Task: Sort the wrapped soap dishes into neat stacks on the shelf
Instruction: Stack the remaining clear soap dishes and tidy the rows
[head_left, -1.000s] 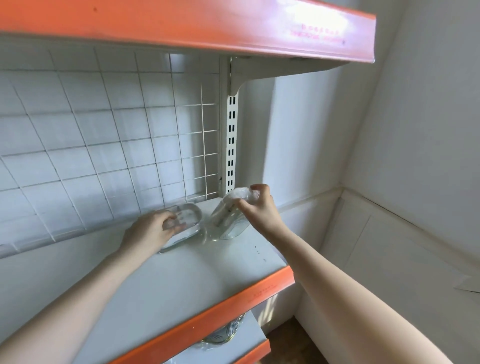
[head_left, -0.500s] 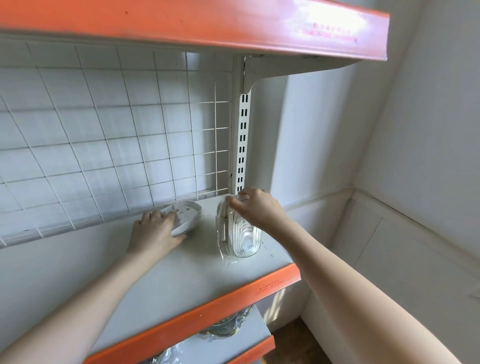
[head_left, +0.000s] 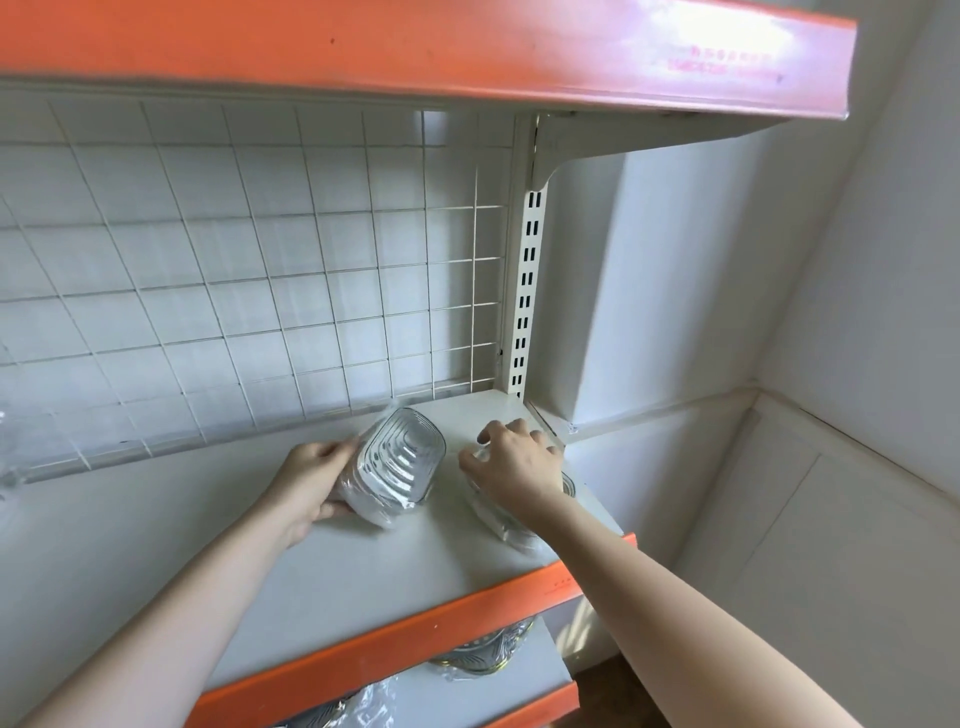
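Two wrapped dishes sit apart on the shelf (head_left: 322, 582): the left hand (head_left: 311, 480) grips one dish (head_left: 395, 467) tipped on edge, likely to turn it for stacking. The right hand (head_left: 514, 462) rests on the other dish (head_left: 506, 519), lying flat near the orange lip (head_left: 415, 631), fingers curled over it, perhaps steadying a stack's base.

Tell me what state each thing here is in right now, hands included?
left hand: grips a wrapped dish.
left soap dish: wrapped, tipped on edge, ribbed face showing.
right hand: rests on the other dish, fingers curled.
right soap dish: wrapped, on the shelf, mostly hidden.
shelf: holds both dishes.
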